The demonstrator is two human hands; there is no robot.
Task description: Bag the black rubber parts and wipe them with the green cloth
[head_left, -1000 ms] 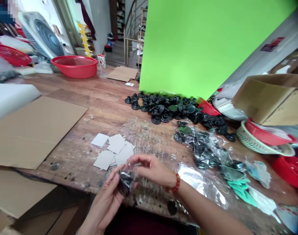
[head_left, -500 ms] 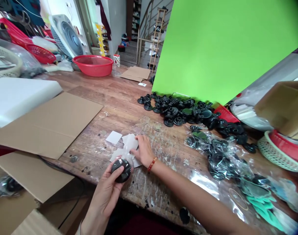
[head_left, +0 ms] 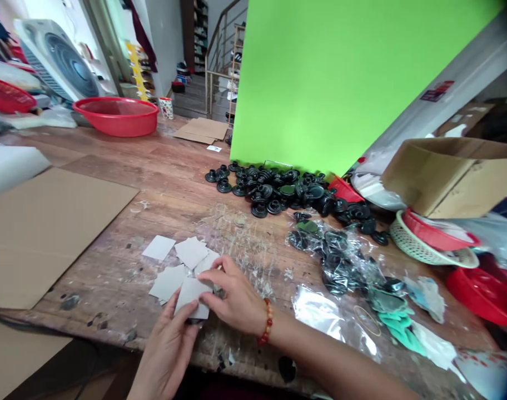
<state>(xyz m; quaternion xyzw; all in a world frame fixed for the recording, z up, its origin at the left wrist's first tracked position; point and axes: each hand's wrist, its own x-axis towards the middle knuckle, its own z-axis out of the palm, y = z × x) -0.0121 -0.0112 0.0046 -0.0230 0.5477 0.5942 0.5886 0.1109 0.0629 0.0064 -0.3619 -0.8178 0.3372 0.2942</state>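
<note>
My left hand (head_left: 167,341) is closed around a black round part (head_left: 198,321), mostly hidden under a square white card (head_left: 192,295). Its thumb presses on that card. With thumb and fingers, my right hand (head_left: 233,297) pinches the card's right edge, and a beaded bracelet circles the wrist. Just beyond both hands lies a loose pile of white cards (head_left: 190,253), with one separate card (head_left: 159,248) to its left. Plastic film around the black part showed earlier; here it is hard to make out.
Black round parts (head_left: 262,191) are heaped before a green board (head_left: 312,83). Nearer on the right are bagged black parts (head_left: 337,272), clear plastic bags (head_left: 320,314) and a green glove (head_left: 399,333). Cardboard (head_left: 61,222) covers the table's left; a red basin (head_left: 118,119) stands behind.
My right hand has picked a white card from the pile and brought it over the black part in my left hand. The camera view has turned to the right.
</note>
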